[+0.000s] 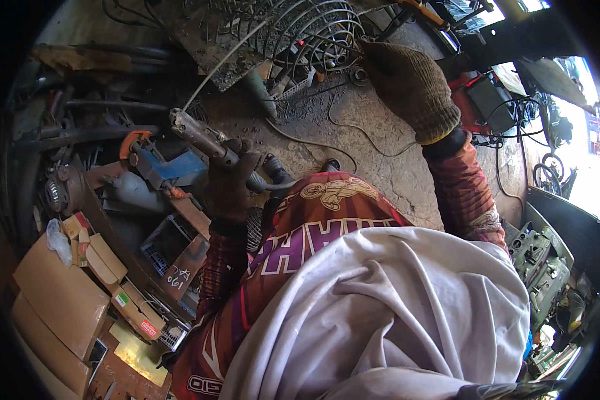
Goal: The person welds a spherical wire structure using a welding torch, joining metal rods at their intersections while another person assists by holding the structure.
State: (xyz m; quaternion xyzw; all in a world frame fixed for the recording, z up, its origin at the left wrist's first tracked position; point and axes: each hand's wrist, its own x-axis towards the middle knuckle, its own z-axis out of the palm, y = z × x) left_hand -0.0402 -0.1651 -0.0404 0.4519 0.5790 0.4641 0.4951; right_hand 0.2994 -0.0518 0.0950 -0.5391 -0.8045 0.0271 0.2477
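Observation:
My left hand [232, 180], in a dark glove, is wrapped round a worn welding electrode holder [203, 139] at the left of centre. From its tip a long thin welding rod [223, 64] slants up and to the right. At the upper right, my right hand [407, 87] wears a brown knitted glove. Its fingertips are closed at the right edge of a frame of curved metal bars [317, 30], and the exact grip is partly hidden by the glove. The frame lies over a rusty metal plate [220, 50].
A basket of metal parts [300, 83] and a grey cylinder [259, 93] stand below the frame. Cables [313, 141] cross the floor. Left are a blue vise-like tool [170, 167] and cardboard boxes [67, 293]; right are a red-and-grey machine [487, 103] and green machinery [540, 257].

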